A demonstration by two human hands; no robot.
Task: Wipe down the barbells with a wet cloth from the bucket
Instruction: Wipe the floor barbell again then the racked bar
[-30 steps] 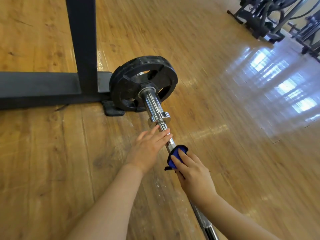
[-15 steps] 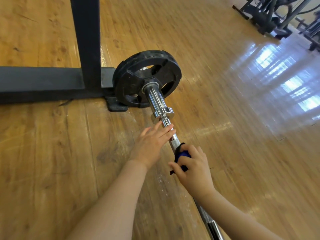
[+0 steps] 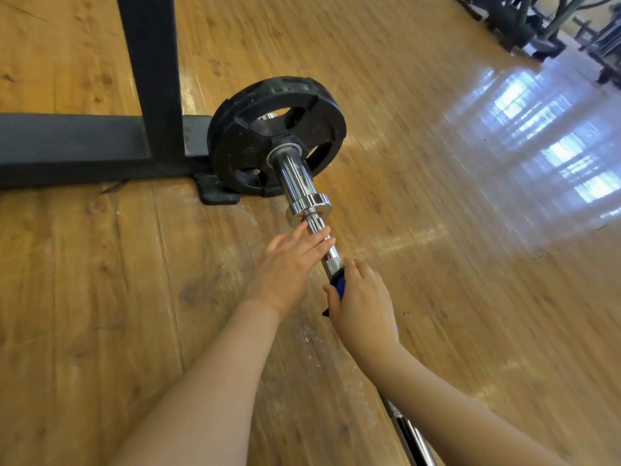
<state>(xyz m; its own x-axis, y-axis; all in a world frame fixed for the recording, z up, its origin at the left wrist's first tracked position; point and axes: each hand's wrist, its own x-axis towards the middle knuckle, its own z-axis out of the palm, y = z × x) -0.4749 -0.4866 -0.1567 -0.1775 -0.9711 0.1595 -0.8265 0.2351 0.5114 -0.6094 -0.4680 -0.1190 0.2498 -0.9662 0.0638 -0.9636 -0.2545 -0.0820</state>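
A chrome barbell (image 3: 299, 183) lies on the wooden floor, running from a black weight plate (image 3: 248, 139) toward the bottom edge. My right hand (image 3: 364, 304) grips a blue cloth (image 3: 340, 285) wrapped round the bar's shaft, just below the knurled section. My left hand (image 3: 289, 264) rests with straight fingers on the shaft, a little below the chrome collar (image 3: 307, 208). Most of the cloth is hidden under my right hand. No bucket is in view.
A black steel rack upright (image 3: 148, 62) and its floor beam (image 3: 67, 146) stand right behind the plate at the left. Dark gym machines (image 3: 524, 21) stand at the far right. Bright window reflections fall on the floor (image 3: 437, 297) to the right.
My right hand with the cloth has turned round the bar, hiding more of the cloth. My left hand has kept its place on the shaft.
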